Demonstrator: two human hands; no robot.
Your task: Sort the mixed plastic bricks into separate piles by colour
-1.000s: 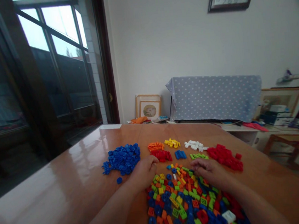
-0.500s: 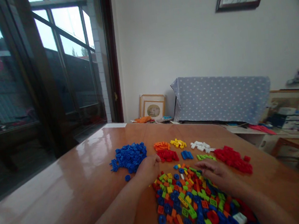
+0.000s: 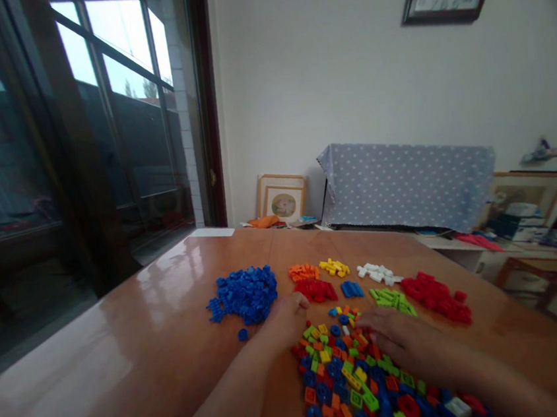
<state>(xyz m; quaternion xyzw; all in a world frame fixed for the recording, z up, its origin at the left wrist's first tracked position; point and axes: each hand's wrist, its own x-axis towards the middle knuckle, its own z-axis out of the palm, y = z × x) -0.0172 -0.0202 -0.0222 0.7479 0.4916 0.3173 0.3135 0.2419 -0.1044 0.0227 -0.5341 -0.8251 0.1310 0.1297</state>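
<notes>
A mixed heap of small toy building bricks (image 3: 348, 377) in several colours lies on the table in front of me. My left hand (image 3: 290, 317) is at the heap's far left edge, just in front of a pile of red bricks (image 3: 314, 291). Its fingers are curled together; anything between them is hidden. My right hand (image 3: 404, 334) hovers low over the right side of the heap, fingers stretched toward its middle, and partly covers the bricks below. Behind that hand lies a group of lime green bricks (image 3: 392, 299).
Sorted piles stand farther back: blue pieces (image 3: 248, 294), orange bricks (image 3: 304, 272), yellow bricks (image 3: 334, 267), white bricks (image 3: 379, 273), short blue bars (image 3: 351, 289) and larger red pieces (image 3: 437, 298). One blue round piece (image 3: 242, 334) lies apart on the glossy brown table (image 3: 139, 356).
My right hand has moved from beside the lime green bricks back over the mixed heap, uncovering more of the green group. My left hand has shifted slightly right and nearer; its fingers stay curled.
</notes>
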